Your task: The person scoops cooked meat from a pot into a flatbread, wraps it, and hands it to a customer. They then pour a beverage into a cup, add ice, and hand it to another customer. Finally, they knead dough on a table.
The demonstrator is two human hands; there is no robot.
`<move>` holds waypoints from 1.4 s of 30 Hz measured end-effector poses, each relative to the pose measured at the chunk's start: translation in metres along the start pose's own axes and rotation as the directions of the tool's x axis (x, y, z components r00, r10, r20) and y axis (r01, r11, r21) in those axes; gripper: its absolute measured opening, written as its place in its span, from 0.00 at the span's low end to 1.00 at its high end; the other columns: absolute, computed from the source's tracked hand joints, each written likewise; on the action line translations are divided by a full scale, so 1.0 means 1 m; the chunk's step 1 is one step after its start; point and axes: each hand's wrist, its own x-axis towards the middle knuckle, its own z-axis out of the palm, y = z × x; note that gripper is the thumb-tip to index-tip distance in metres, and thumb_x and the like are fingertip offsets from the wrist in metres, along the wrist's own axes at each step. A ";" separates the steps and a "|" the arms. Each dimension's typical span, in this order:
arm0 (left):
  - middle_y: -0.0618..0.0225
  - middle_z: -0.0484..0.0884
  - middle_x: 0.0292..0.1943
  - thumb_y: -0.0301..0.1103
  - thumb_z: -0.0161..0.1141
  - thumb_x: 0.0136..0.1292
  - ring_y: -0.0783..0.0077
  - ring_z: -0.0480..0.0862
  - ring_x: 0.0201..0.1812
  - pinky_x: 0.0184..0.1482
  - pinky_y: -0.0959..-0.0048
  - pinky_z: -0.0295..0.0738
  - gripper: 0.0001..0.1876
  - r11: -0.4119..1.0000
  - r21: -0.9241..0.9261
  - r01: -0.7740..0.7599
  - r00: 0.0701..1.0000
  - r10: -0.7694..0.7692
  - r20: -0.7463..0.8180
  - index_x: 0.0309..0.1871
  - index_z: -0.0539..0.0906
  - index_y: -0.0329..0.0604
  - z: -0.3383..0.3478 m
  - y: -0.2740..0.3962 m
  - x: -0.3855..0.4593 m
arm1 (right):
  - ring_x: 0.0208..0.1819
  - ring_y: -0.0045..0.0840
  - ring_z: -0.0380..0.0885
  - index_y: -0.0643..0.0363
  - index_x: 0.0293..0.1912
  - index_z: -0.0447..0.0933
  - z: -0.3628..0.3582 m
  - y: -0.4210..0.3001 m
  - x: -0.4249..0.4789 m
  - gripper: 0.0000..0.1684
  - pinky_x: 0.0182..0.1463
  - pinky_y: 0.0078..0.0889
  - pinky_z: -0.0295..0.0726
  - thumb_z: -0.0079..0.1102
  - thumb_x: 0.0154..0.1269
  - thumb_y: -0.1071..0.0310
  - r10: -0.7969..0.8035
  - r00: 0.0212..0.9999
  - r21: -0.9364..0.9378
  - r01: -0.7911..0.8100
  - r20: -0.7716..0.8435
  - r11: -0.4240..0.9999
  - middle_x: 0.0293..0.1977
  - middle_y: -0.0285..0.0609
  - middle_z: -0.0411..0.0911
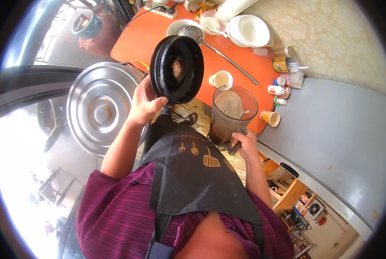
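Observation:
My left hand (pixel 145 105) grips a round black lid (pixel 162 69) by its lower edge, thumb at the front. The lid is tilted on edge with its hollow side turned towards the jug, and a clear round piece shows at its centre. In my right hand (pixel 247 142) is the handle of a transparent blender jug (pixel 217 124). The jug has no lid on and contains a frothy light-brown liquid (pixel 229 105). Just beyond its rim, a paper cup (pixel 223 78) stands on the orange table (pixel 141 42). Lid and jug are held apart.
A large pot with a steel lid (pixel 82 100) stands at my left. On the table are a long-handled ladle (pixel 231 61) resting in a white bowl (pixel 176 26), stacked white bowls (pixel 252 29) and a power strip (pixel 157 9). Another paper cup (pixel 270 118) and small bottles sit near a grey-topped appliance (pixel 329 129).

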 end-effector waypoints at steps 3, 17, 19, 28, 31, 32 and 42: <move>0.63 0.80 0.58 0.49 0.81 0.51 0.73 0.78 0.59 0.65 0.71 0.70 0.48 1.000 -0.023 0.005 1.000 -0.004 0.010 0.68 0.71 0.27 0.000 0.000 0.001 | 0.24 0.19 0.73 0.62 0.35 0.77 -0.005 -0.002 0.005 0.05 0.31 0.24 0.70 0.64 0.57 0.76 0.050 0.999 -0.019 -0.050 -0.018 0.999 0.26 0.36 0.77; 0.60 0.80 0.59 0.48 0.81 0.52 0.72 0.78 0.60 0.67 0.70 0.70 0.47 1.000 -0.022 -0.012 1.000 0.012 0.013 0.68 0.71 0.25 -0.009 -0.005 0.004 | 0.22 0.20 0.72 0.62 0.30 0.77 0.000 -0.032 0.011 0.05 0.29 0.25 0.69 0.65 0.56 0.73 0.151 0.986 -0.124 -0.158 -0.063 0.980 0.21 0.35 0.74; 0.60 0.80 0.59 0.48 0.81 0.52 0.72 0.78 0.61 0.67 0.69 0.70 0.47 1.000 -0.017 -0.004 1.000 0.004 0.014 0.68 0.71 0.25 -0.009 -0.003 0.004 | 0.22 0.21 0.72 0.61 0.30 0.77 0.000 -0.034 0.012 0.06 0.29 0.26 0.69 0.66 0.56 0.72 0.153 0.986 -0.140 -0.161 -0.062 0.977 0.21 0.35 0.74; 0.61 0.80 0.60 0.47 0.80 0.53 0.71 0.78 0.61 0.67 0.69 0.69 0.47 1.000 -0.024 -0.019 1.000 0.020 0.014 0.69 0.70 0.26 -0.011 -0.002 0.006 | 0.20 0.22 0.72 0.59 0.30 0.74 -0.001 -0.043 0.012 0.08 0.27 0.28 0.71 0.67 0.56 0.71 0.142 0.987 -0.177 -0.154 -0.074 0.972 0.20 0.36 0.73; 0.60 0.80 0.60 0.47 0.80 0.53 0.71 0.78 0.61 0.67 0.69 0.69 0.47 1.000 -0.028 -0.013 1.000 0.013 0.013 0.69 0.70 0.26 -0.011 -0.004 0.007 | 0.20 0.22 0.71 0.60 0.30 0.74 -0.002 -0.045 0.012 0.09 0.26 0.28 0.71 0.67 0.56 0.71 0.149 0.986 -0.182 -0.161 -0.076 0.970 0.20 0.36 0.73; 0.60 0.80 0.60 0.47 0.80 0.53 0.71 0.78 0.61 0.67 0.69 0.69 0.47 1.000 -0.028 -0.011 1.000 0.011 0.015 0.69 0.70 0.26 -0.011 -0.004 0.007 | 0.20 0.22 0.71 0.60 0.30 0.74 -0.003 -0.046 0.012 0.08 0.26 0.28 0.71 0.67 0.56 0.71 0.147 0.986 -0.188 -0.158 -0.073 0.969 0.20 0.35 0.73; 0.60 0.80 0.59 0.47 0.80 0.53 0.71 0.78 0.61 0.67 0.69 0.69 0.46 1.000 -0.023 -0.008 1.000 0.008 0.025 0.68 0.70 0.25 -0.013 -0.004 0.009 | 0.23 0.20 0.72 0.63 0.30 0.77 0.000 -0.063 0.005 0.06 0.30 0.26 0.70 0.66 0.56 0.73 0.174 0.980 -0.196 -0.190 -0.095 0.962 0.21 0.35 0.74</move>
